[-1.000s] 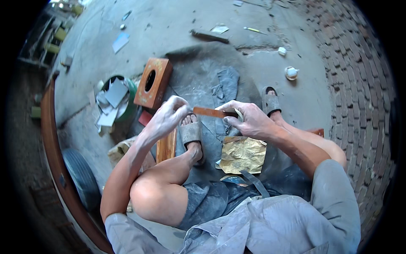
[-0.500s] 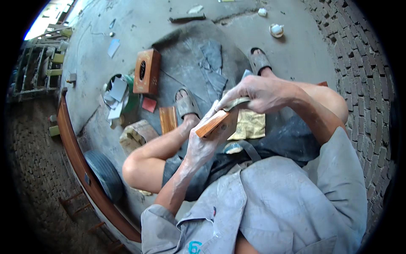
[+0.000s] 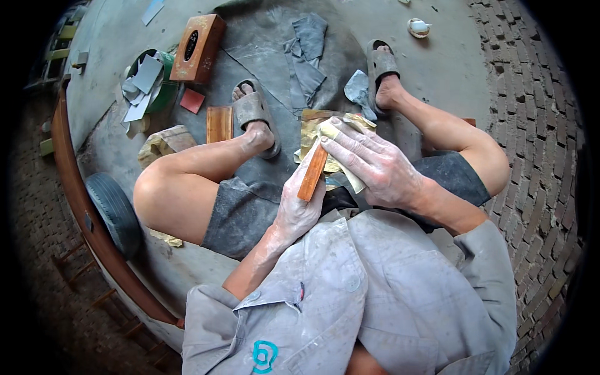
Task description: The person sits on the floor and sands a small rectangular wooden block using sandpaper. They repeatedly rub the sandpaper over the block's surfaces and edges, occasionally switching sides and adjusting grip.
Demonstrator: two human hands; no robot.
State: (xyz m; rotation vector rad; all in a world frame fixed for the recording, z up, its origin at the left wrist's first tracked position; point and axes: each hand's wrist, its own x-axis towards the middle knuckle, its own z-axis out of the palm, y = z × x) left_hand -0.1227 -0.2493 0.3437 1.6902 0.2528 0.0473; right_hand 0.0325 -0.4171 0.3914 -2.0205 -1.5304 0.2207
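Observation:
My left hand [image 3: 294, 206], dusted with white powder, is closed around a small reddish-brown wooden piece [image 3: 314, 174], whose narrow side shows between thumb and fingers. Bent over its far end is my right hand [image 3: 382, 167], equally dusty. Under the right fingers, a folded pale-yellow sheet of sandpaper [image 3: 352, 177] presses against the wood. The right fingers hide most of the contact. Just beyond both hands, between my legs, lies a yellowish-brown sheet [image 3: 309, 130], partly covered by them.
A wooden tissue box [image 3: 199, 50] stands by a green bucket [image 3: 167, 92] filled with paper sheets. Nearer lie a red square [image 3: 192, 100] and a wooden block [image 3: 219, 125]. Grey cloth [image 3: 307, 47] lies ahead, a tyre [image 3: 112, 212] at left, and brick paving [image 3: 531, 169] at right.
My right hand has come down and lies flatter over the wooden piece with the sandpaper. The left hand has turned the piece more upright. The whole view has tilted nearer to my body.

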